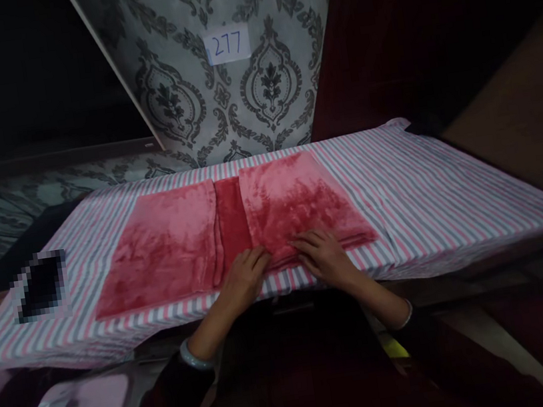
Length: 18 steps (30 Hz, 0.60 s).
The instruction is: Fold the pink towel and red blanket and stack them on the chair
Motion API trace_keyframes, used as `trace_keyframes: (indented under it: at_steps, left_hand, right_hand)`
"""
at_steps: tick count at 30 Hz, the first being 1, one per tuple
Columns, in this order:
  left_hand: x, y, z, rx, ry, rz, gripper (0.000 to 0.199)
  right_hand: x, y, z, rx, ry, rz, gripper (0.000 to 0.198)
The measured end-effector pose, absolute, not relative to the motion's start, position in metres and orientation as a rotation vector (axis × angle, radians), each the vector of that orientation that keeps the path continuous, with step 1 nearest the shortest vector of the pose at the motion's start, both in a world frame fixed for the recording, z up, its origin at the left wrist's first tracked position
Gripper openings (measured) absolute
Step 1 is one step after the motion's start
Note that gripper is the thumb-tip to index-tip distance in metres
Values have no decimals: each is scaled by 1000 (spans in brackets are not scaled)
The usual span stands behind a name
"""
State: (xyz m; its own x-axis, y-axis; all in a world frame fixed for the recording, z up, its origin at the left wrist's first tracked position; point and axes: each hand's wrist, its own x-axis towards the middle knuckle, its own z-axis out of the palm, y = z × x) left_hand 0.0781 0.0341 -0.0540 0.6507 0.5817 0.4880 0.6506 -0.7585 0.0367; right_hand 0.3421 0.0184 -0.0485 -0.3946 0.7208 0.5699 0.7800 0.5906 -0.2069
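Note:
A plush pinkish-red blanket (pixel 166 245) lies folded on a striped cloth, its two sides turned inward with a darker strip between them. My left hand (pixel 246 276) is at the near edge, by the front corner of the right fold. Its fingers are bent together on the fabric there, and the thumb is partly hidden. To its right, my right hand (pixel 327 259) rests on the near edge of the right fold, with fingers apart on the plush surface. Layers show along that edge.
Pink, grey and white striped cloth (pixel 433 201) covers the table. A pixelated dark object (pixel 41 286) lies at the left. Behind are a dark screen (pixel 32 82), patterned wallpaper and a paper marked 277 (pixel 227 44). A cardboard box (pixel 525 107) stands at the right.

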Motion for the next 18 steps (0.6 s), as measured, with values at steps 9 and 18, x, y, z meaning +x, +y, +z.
trace_keyframes:
  at_steps: [9,18]
  left_hand:
    - [73,32,-45,-2915,-1234,-1093,43]
    - [87,167,24,-2629,-2654,-1308,40]
  right_hand:
    - [314,28,-45,-1150,-2401,-93,41]
    - [307,20,-60,-1255,-2412,-215,61]
